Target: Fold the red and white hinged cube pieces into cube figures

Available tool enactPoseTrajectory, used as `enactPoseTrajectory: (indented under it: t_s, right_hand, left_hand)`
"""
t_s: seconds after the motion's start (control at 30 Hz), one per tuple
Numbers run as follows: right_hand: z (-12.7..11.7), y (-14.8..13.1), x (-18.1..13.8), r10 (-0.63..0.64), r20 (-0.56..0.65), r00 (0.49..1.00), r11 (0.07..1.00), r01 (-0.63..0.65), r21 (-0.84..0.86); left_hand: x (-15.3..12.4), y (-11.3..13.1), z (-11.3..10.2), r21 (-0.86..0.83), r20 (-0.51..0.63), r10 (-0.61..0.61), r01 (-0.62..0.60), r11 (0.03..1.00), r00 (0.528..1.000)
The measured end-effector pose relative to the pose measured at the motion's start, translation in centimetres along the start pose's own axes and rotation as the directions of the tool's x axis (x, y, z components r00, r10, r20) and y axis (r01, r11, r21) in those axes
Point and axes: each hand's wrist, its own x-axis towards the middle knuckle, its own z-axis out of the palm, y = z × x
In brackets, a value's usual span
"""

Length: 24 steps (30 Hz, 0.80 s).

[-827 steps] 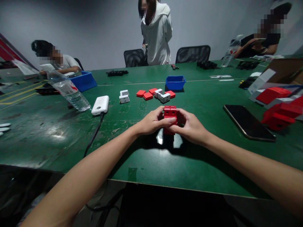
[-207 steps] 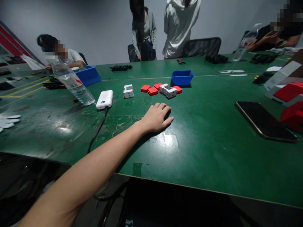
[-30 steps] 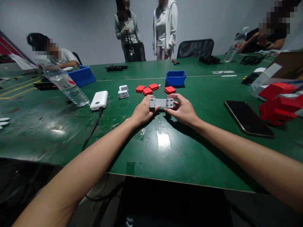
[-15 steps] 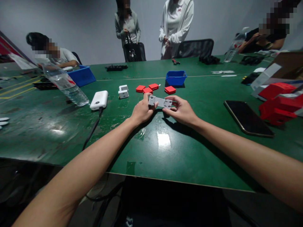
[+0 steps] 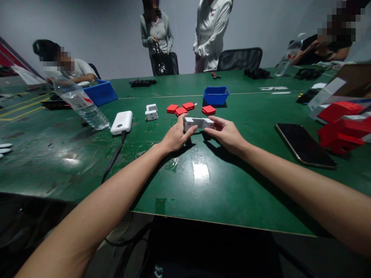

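Observation:
A white U-shaped bracket (image 5: pixel 198 122) is held above the green table between my two hands. My left hand (image 5: pixel 177 135) is closed on its left end, with the thumb along the near side. The right end sits between the thumb and fingers of my right hand (image 5: pixel 227 133). Just beyond lie several small red blocks (image 5: pixel 181 111), one of them a red block (image 5: pixel 208 110) behind my right fingers. To the left stands another white U-shaped piece (image 5: pixel 151 112). Behind the red blocks is a small blue bin (image 5: pixel 216 95).
A white power bank (image 5: pixel 121 122) with a black cable and a tilted water bottle (image 5: pixel 82 104) are on the left. On the right lie a phone (image 5: pixel 304 145) and red parts (image 5: pixel 340 127). Several people are around the table (image 5: pixel 185 185).
My hands have turned the white bracket, so its U-shaped opening now shows instead of its flat face. The bracket has shifted slightly right. The standing person in white has turned sideways.

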Motion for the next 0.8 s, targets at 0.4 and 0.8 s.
enactPoseTrajectory:
  t_s: [0.4, 0.8]
  right_hand:
    - [-0.4, -0.5, 0.5, 0.123, 0.013, 0.992, 0.974, -0.123, 0.191]
    - [-0.5, -1.2, -0.3, 0.149, 0.211, 0.966, 0.967, -0.187, 0.171]
  left_hand:
    - [0.3, -0.4, 0.3, -0.007, -0.010, 0.046, -0.046, 0.999, 0.999]
    - [0.5, -1.0, 0.4, -0.022, -0.032, 0.127, -0.128, 0.992, 0.991]
